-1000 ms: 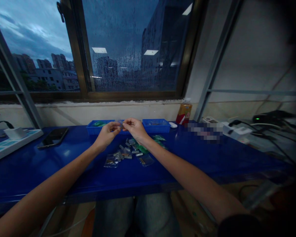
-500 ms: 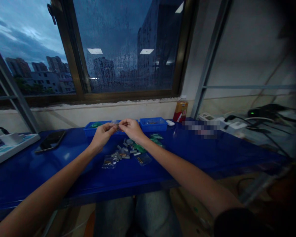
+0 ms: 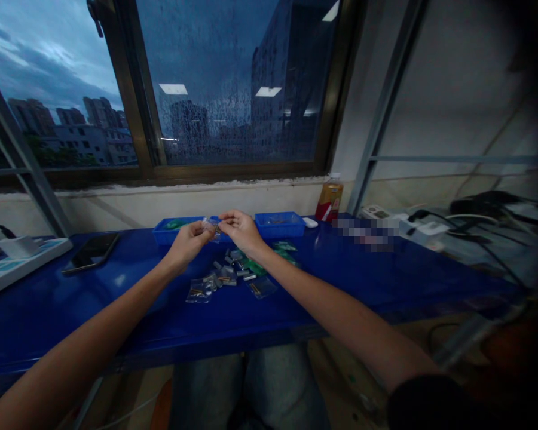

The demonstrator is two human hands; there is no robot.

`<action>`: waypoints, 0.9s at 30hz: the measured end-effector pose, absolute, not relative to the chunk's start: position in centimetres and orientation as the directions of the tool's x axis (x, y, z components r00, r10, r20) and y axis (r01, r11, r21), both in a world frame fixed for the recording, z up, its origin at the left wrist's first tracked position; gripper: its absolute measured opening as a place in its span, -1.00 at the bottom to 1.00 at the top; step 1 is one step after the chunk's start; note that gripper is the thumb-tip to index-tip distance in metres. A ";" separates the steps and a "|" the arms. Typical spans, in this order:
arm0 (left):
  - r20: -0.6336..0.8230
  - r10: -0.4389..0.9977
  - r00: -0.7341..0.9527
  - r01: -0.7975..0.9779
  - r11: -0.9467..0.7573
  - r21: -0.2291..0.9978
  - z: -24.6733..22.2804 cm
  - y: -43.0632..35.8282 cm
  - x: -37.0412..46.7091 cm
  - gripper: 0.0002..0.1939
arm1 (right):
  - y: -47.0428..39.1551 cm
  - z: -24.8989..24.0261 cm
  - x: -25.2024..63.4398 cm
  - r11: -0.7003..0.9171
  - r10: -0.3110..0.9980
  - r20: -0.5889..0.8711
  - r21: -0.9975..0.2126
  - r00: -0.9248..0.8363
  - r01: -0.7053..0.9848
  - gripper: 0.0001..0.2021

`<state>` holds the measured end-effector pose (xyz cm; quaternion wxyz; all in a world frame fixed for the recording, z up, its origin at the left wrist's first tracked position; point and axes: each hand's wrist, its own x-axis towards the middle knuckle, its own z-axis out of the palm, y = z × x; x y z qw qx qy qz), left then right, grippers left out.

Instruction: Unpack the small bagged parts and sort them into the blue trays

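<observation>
The left hand (image 3: pixel 188 243) pinched a clear bag (image 3: pixel 216 233) at its two o'clock; the bag lay at nine o'clock from the right hand (image 3: pixel 242 230), whose grip, like the bag's long axis, was unclear.

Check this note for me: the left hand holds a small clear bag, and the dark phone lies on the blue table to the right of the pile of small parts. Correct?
Not quite: the dark phone lies to the left of the pile of small parts, as the head view shows.
</observation>
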<state>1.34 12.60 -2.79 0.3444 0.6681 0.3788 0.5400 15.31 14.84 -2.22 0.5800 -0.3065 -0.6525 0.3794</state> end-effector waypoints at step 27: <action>0.546 0.831 0.107 0.205 -0.556 0.806 -2.7 13.3 0.4 -0.75 | 14.8 -2.3 16.1 0.706 0.703 0.646 -0.588 -0.297 0.394 -0.91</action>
